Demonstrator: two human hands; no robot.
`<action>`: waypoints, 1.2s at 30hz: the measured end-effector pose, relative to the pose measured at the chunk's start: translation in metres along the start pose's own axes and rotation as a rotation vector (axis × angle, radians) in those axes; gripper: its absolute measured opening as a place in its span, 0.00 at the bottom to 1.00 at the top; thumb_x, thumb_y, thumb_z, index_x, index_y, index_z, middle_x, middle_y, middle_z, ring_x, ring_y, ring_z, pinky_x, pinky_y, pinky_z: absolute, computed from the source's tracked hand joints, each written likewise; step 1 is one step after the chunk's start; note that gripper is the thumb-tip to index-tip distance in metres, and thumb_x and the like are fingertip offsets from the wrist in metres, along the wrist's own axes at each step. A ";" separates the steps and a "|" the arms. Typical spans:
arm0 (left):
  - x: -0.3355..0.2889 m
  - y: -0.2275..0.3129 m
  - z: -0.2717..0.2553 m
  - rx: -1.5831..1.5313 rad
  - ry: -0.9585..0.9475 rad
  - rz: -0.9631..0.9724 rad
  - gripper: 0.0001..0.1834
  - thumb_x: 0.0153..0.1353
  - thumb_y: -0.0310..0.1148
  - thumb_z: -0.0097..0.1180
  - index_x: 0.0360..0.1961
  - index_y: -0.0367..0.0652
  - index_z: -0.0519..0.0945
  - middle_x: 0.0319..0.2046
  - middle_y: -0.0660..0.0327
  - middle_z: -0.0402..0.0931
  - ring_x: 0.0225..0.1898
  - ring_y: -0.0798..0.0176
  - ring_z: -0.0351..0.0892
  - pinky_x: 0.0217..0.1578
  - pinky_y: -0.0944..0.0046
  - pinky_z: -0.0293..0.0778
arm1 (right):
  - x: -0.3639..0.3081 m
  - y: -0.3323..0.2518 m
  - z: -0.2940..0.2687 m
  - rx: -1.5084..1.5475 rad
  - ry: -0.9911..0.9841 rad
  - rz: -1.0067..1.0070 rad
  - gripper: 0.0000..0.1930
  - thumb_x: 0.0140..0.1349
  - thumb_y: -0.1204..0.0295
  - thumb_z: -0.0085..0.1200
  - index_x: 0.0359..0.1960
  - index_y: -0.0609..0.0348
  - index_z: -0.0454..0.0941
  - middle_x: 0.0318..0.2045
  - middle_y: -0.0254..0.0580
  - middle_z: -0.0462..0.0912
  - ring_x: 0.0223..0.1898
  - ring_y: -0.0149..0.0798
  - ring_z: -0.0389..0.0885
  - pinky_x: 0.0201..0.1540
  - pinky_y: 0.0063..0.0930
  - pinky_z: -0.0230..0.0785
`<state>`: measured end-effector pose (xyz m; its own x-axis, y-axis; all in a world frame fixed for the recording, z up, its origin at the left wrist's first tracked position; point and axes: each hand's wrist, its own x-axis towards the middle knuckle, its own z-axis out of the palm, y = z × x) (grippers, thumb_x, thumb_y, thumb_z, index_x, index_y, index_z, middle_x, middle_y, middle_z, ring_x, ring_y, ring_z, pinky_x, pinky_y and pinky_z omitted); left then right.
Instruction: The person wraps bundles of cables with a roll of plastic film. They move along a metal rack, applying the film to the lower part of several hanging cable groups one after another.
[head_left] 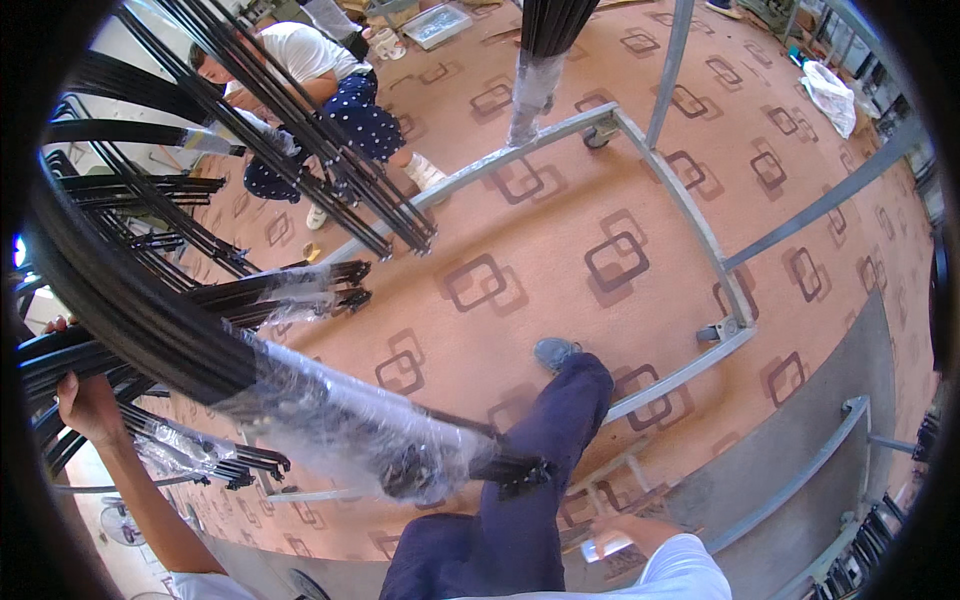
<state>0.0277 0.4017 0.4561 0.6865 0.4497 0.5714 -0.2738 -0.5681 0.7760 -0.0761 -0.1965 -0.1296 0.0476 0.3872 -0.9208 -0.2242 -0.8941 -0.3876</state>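
At the far left, my left hand [92, 408] is raised with its fingers wrapped around a bundle of black cables [65, 362]. A thicker bundle of black cables [150, 300] hangs in front of me, its lower end wrapped in clear plastic film [340, 420]. The cut ends stick out of the film above my thigh. Low beside my right leg, my right hand [640, 532] is closed on a small white object [606, 547], partly hidden by the hand; its kind is unclear.
A wheeled metal frame [690, 215] surrounds my foot, with more cable bundles [330, 170] hanging over it. Another person [310, 70] crouches beyond its far left side. A white bag [830, 98] lies at the far right. A second metal rail [790, 490] stands near right.
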 end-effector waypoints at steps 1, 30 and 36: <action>-0.002 0.000 0.002 0.018 -0.013 0.000 0.37 0.39 0.37 0.59 0.53 0.40 0.59 0.50 0.57 0.62 0.57 0.57 0.55 0.61 0.57 0.41 | 0.011 -0.012 0.013 0.013 -0.027 -0.004 0.31 0.35 0.54 0.59 0.43 0.58 0.71 0.43 0.50 0.70 0.48 0.45 0.66 0.50 0.41 0.57; -0.036 -0.159 0.110 -0.059 -0.178 -0.080 0.44 0.52 0.67 0.31 0.61 0.44 0.49 0.59 0.56 0.53 0.58 0.59 0.53 0.56 0.57 0.46 | -0.118 -0.527 -0.104 0.808 -0.160 -1.582 0.27 0.49 0.68 0.54 0.49 0.66 0.59 0.40 0.46 0.71 0.43 0.41 0.72 0.46 0.35 0.65; -0.057 -0.178 0.129 -0.265 -0.139 -0.301 0.44 0.51 0.69 0.26 0.61 0.48 0.48 0.59 0.60 0.52 0.59 0.60 0.51 0.56 0.56 0.45 | -0.117 -0.528 -0.116 0.886 -0.363 -1.693 0.27 0.54 0.60 0.48 0.50 0.65 0.58 0.41 0.51 0.71 0.45 0.46 0.72 0.47 0.39 0.65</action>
<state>0.1242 0.3881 0.2512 0.8418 0.4609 0.2811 -0.1982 -0.2205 0.9550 0.1498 0.2042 0.1776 0.5615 0.7136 0.4188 -0.5244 0.6984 -0.4870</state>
